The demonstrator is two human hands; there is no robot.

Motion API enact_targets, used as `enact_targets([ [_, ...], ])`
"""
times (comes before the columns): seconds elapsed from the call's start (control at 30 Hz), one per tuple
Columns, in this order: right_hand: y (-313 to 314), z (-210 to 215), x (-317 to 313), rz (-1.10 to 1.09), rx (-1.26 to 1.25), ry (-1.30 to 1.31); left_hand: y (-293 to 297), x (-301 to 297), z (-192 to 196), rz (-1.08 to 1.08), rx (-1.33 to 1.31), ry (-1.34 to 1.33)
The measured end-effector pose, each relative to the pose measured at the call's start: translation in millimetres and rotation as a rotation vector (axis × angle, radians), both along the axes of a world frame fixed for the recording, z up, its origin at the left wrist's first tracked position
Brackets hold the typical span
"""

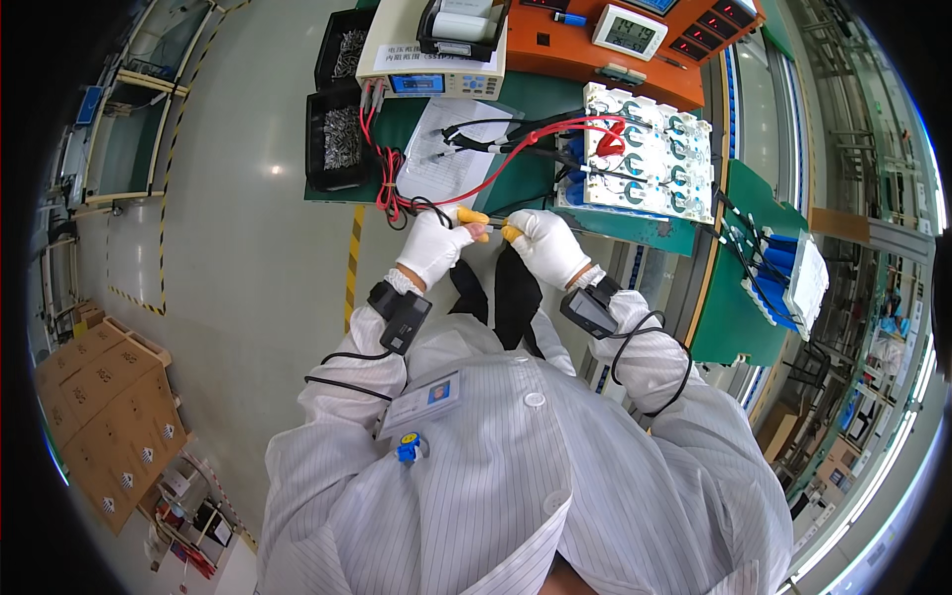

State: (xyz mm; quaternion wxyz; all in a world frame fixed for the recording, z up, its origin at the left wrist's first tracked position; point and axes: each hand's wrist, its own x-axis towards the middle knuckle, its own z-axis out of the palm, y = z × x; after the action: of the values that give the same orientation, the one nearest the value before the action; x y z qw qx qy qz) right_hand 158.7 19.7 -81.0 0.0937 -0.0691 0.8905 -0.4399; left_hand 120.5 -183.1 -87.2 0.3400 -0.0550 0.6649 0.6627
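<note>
My left hand point(436, 248) and my right hand point(543, 246), in white gloves with yellow fingertips, meet at the bench's near edge. Both are closed in a pinch, fingertips almost touching. A small, thin piece lies between them, too small to name; thin black leads run close to both hands. Beyond my left hand lies a bundle of red test leads point(392, 178), connected to a bench meter point(436, 81). To the right of my hands stands a battery module point(645, 164) with a white top frame and blue cells. Red and black cables stretch across it. A printed sheet point(451, 149) lies beyond my hands.
Two black bins of small metal parts point(342, 141) sit at the bench's left end. An orange console point(560, 50) carries a small digital clock point(629, 33). Another blue-celled module point(788, 278) is on the right. Cardboard boxes point(114, 416) stand on the floor at left.
</note>
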Motion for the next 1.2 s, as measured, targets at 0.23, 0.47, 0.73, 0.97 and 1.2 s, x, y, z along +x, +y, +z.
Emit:
enact_targets([
  [0.23, 1, 3, 0, -0.053, 0.037, 0.026, -1, -3, 2, 0.196, 0.017, -0.05],
  [0.47, 2, 12, -3, -0.044, -0.022, -0.132, 5, -2, 3, 0.131, 0.11, -0.05],
  [0.73, -5, 5, -2, 0.023, 0.003, -0.043, 13, 1, 2, 0.015, 0.027, -0.004],
  [0.97, -1, 4, 4, -0.024, -0.039, -0.003, 16, 1, 11, -0.01, 0.058, -0.003],
  [1.2, 13, 0, -3, 0.016, 0.014, 0.121, 7, 4, 3, 0.028, 0.106, 0.072],
])
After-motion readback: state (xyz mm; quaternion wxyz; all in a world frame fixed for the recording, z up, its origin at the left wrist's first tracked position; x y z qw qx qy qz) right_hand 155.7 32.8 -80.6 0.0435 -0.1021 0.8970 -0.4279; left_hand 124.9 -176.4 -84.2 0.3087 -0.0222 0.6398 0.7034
